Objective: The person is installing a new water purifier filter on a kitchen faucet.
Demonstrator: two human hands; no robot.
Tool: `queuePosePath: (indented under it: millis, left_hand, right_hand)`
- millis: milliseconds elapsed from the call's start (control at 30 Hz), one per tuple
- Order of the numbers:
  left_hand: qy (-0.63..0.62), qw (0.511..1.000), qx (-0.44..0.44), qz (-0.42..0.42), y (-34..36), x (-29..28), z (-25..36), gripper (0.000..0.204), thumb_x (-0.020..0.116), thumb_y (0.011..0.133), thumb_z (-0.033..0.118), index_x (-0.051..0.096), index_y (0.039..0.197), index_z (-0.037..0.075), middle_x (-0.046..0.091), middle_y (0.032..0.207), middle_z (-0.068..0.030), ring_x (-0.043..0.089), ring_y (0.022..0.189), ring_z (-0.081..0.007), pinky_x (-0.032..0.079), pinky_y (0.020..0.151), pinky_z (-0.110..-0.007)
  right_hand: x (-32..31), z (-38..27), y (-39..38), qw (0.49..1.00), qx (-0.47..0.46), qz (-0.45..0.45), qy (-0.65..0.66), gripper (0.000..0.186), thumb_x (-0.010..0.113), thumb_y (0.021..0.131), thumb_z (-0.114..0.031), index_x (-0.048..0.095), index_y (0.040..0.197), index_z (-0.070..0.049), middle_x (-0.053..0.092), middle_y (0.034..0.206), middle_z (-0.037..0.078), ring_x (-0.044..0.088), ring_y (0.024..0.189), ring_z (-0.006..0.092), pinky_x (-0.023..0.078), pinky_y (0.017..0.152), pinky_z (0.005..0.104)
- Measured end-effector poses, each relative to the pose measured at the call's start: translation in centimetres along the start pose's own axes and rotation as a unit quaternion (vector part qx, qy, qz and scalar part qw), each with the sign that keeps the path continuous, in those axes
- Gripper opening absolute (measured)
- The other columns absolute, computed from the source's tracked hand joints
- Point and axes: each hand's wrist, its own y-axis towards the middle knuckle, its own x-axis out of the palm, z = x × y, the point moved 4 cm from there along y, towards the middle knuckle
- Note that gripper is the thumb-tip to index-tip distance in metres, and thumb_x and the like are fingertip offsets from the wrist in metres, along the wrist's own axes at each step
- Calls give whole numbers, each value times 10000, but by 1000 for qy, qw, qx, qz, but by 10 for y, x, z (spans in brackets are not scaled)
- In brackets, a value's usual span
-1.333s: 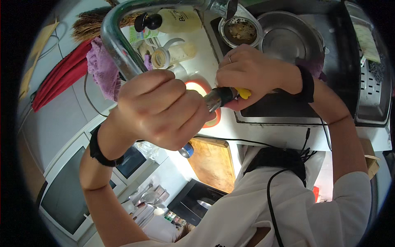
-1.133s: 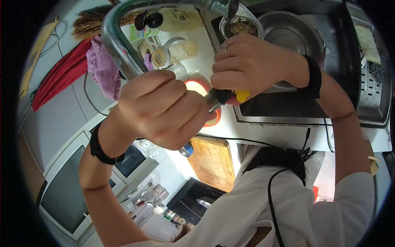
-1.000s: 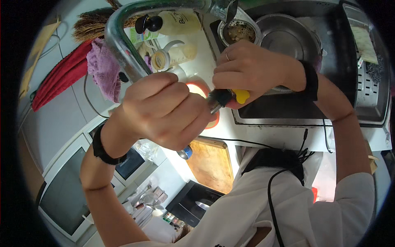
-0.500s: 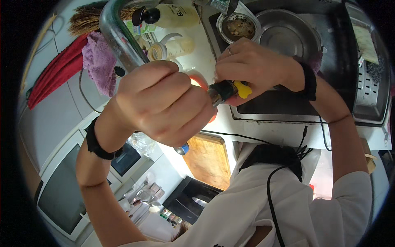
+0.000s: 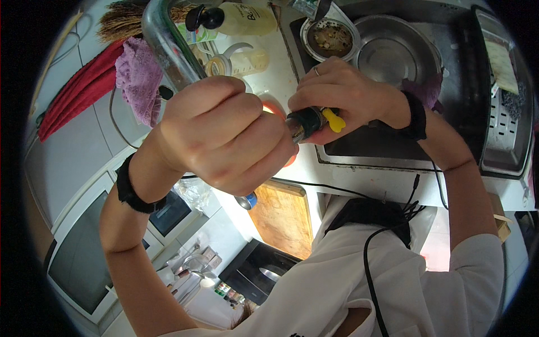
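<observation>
My left hand point(image 5: 224, 135) is closed in a fist around a shiny curved metal pipe point(image 5: 174, 48), which looks like a tap spout. The pipe's bend rises at the upper left, and its other end comes out of the fist toward the right. There sits a black hose fitting point(image 5: 306, 122) with a yellow bone-shaped tab point(image 5: 334, 120) on its side. My right hand point(image 5: 351, 92) grips this fitting, thumb below and fingers over the top, just left of the tab. Behind the fist, an orange-red rounded thing point(image 5: 274, 108) is mostly hidden.
A dark sink point(image 5: 460, 84) lies at the right, holding a steel basin point(image 5: 396, 50) and a strainer point(image 5: 331, 39) with food scraps. A pump bottle point(image 5: 244, 18) and a baby bottle point(image 5: 252, 60) stand behind the pipe. Red point(image 5: 78, 92) and purple point(image 5: 137, 78) cloths hang left.
The whole view has shifted slightly. Both hands keep their grips, and the right fingers have moved a little on the black fitting.
</observation>
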Motion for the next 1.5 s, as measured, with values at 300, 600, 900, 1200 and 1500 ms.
queuePosePath:
  millis: [300,600,900,1200,1500]
  left_hand:
    - [6,1000,-1,23,0,-1,-2,205,527,382,199,511,558,95,466,585,8,438,507,-116,375,470,-227]
    - [1,1000,-6,6,1,-4,-6,189,541,392,210,505,550,112,440,581,10,425,503,-114,359,459,-230]
    - [-11,999,-39,-3,-5,-8,-10,219,656,619,270,536,567,95,441,547,27,442,503,-122,399,517,-245]
    - [11,999,-31,22,-17,-9,-4,186,554,538,250,557,601,75,452,534,22,444,516,-133,444,560,-264]
    - [23,999,-31,-6,-9,-8,-4,390,551,811,396,551,605,64,454,537,10,457,536,-140,452,570,-277]
  right_hand:
    - [3,2,-1,998,-6,57,36,331,759,626,-202,581,842,-23,538,609,64,547,514,222,382,434,300]
    - [7,5,-5,992,39,62,104,375,768,631,-250,598,879,-26,590,689,83,580,563,242,415,482,295]
    - [4,1,5,988,86,42,125,394,754,662,-247,611,960,-33,610,719,86,606,607,230,461,549,272]
    - [11,-4,10,991,117,12,61,406,774,641,-254,622,958,-49,603,678,102,593,576,264,453,511,298]
    - [7,8,7,989,73,27,125,403,782,639,-262,623,935,-40,596,667,90,573,542,246,434,488,288]
